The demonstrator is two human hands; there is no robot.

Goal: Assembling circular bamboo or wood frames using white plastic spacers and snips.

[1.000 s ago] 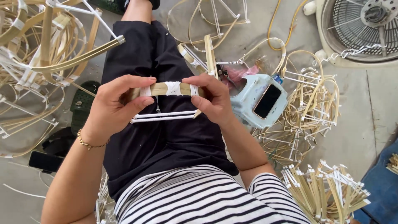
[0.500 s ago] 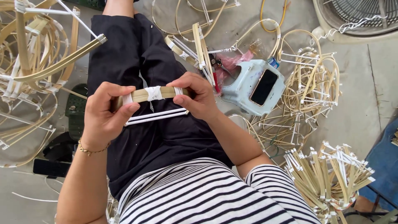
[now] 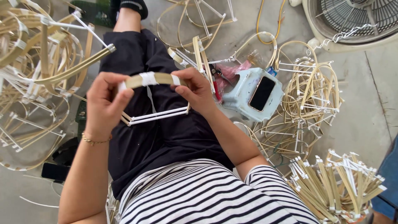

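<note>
Concrete floor (image 3: 365, 120), littered with bent cane hoops. Electric fan (image 3: 352, 18), pale, top right corner. Heap of taped cane frames (image 3: 37, 83), far left. Bundle of straight cane strips (image 3: 336, 188), white-taped ends, lower right. Small pale-blue plastic stool (image 3: 248, 93), just right of the lap, dark phone (image 3: 262, 93) lying on its seat; crumpled pink plastic bag (image 3: 236, 70) just behind. Cane frame (image 3: 151, 97) over the lap: curved top strip, long axis left to right, wrapped with white tape at mid-span; paired white-wrapped bar below. Left hand (image 3: 103, 103) pinched shut on frame's left end; right hand (image 3: 195, 89) clamped on right end. Since half a second ago: frame raised, top strip more bowed.
</note>
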